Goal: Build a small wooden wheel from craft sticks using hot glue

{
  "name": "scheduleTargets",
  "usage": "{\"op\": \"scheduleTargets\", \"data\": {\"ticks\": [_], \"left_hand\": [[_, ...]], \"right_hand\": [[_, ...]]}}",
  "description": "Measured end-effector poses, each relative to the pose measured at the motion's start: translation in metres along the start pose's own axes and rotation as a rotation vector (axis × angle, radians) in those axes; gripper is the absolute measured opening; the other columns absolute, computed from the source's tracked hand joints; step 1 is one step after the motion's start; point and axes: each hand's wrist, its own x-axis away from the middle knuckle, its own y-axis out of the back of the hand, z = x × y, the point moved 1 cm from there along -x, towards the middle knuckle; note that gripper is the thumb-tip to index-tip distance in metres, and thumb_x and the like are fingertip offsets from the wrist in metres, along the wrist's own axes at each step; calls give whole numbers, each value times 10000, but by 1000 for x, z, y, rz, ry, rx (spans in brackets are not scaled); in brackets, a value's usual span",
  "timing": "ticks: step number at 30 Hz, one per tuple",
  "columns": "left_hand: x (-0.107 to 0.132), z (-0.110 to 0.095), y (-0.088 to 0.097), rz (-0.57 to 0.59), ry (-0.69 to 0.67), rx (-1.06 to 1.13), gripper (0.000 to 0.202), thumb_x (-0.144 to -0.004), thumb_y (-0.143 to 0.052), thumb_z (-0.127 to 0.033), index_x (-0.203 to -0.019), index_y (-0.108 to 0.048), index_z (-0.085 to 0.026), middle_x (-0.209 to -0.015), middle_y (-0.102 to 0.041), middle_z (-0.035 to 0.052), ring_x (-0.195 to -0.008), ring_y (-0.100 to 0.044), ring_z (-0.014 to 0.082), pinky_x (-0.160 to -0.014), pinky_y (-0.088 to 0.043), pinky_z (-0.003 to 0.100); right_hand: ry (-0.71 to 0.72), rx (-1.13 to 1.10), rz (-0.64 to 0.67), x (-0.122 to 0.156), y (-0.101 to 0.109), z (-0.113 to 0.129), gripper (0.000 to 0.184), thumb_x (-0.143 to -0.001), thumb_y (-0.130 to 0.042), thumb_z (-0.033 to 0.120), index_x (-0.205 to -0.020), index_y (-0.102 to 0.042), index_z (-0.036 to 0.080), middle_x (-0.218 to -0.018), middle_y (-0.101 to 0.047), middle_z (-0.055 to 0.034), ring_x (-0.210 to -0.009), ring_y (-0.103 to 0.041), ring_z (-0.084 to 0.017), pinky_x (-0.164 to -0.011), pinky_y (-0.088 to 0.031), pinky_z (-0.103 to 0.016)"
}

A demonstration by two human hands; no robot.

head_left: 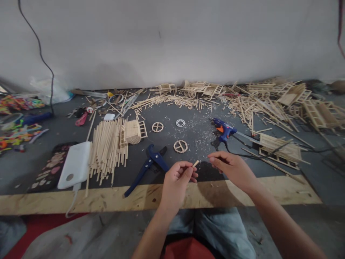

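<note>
My left hand (pixel 180 175) pinches a short piece of wooden stick (pixel 196 163) between thumb and index finger, above the table's front edge. Just to its right, apart from the stick, my right hand (pixel 232 168) has thumb and index finger drawn together; whatever is between them, if anything, is too small to make out. Beyond my hands lie two small wooden wheels with cross spokes, a nearer one (pixel 180 146) and a farther one (pixel 157 127), and a white ring with holes (pixel 180 123). Left of my left hand rests a blue-handled cutter (pixel 153 160).
A blue hot glue gun (pixel 223 129) lies right, its cable running rightward. Left are a bundle of wooden sticks (pixel 106 147), a small stick model (pixel 133 132), a white power bank (pixel 75 163) and a patterned phone (pixel 51 167). Loose sticks (pixel 172 100) and stick models (pixel 293 94) line the back.
</note>
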Motion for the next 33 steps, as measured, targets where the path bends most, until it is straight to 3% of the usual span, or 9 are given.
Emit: {"op": "scheduleTargets", "data": {"ticks": [3,5,11,16,18,21,25,28,33], "left_hand": [[3,7,-6,-28,8,103,196,-740,-655,-303,-847,-586,-155,-736,-664,26,-652,-632,136,-572,-510,246],[5,11,-8,-16,-4,87,195,-757,-645,-305,-859,-584,-150,-722,-663,21,-651,-630,137,-560,-507,236],[10,9,0,2,-132,-342,200,-852,-545,-349,-922,-627,-181,-833,-699,40,-719,-646,162,-646,-518,276],[10,-4,35,-309,-600,-925,178,-877,-505,-276,-899,-650,-176,-967,-687,81,-967,-601,224,-906,-445,400],[10,-8,57,-451,-677,-1078,178,-881,-493,-252,-913,-645,-165,-1022,-669,100,-1019,-574,240,-940,-418,424],[9,-10,90,-513,-600,-1281,233,-874,-498,-277,-1036,-615,-156,-1105,-639,123,-1067,-550,271,-943,-412,450],[10,-8,118,-448,-408,-1519,330,-854,-517,-332,-1126,-580,-156,-1104,-628,132,-1029,-565,301,-883,-440,457],[10,-3,125,-438,-358,-1587,294,-887,-438,-304,-1068,-605,-143,-999,-637,132,-937,-591,289,-828,-460,435],[14,3,124,-471,-475,-1503,315,-909,-382,-268,-1047,-604,-93,-979,-631,158,-920,-585,298,-812,-465,428]], "right_hand": [[7,-24,92,5,-12,6,345,-815,-538,495,-760,-660,176,-633,-598,1,-577,-526,-121,-527,-398,-230],[21,-98,138,8,-20,11,315,-817,-546,471,-833,-666,181,-677,-628,-3,-610,-548,-124,-546,-407,-229],[19,-178,232,4,-31,18,265,-814,-550,434,-847,-661,195,-684,-632,6,-578,-540,-114,-538,-413,-230],[-12,-91,237,-10,-35,12,256,-793,-572,395,-899,-649,175,-670,-603,11,-525,-530,-105,-517,-416,-235],[-29,-67,250,-13,-36,9,302,-788,-574,360,-1017,-628,171,-698,-628,1,-509,-534,-107,-501,-414,-239],[-47,-55,164,-14,-34,5,446,-792,-565,350,-1208,-522,193,-715,-644,3,-516,-541,-118,-483,-397,-241],[-41,-17,49,-11,-26,2,352,-804,-545,399,-1097,-557,206,-662,-595,19,-592,-571,-140,-521,-405,-248],[-25,-14,75,-7,-21,2,278,-825,-515,415,-994,-593,207,-641,-558,25,-593,-556,-133,-533,-404,-248],[-25,-145,145,8,-25,7,304,-839,-516,440,-1003,-596,197,-706,-587,0,-667,-582,-143,-582,-448,-256]]}}
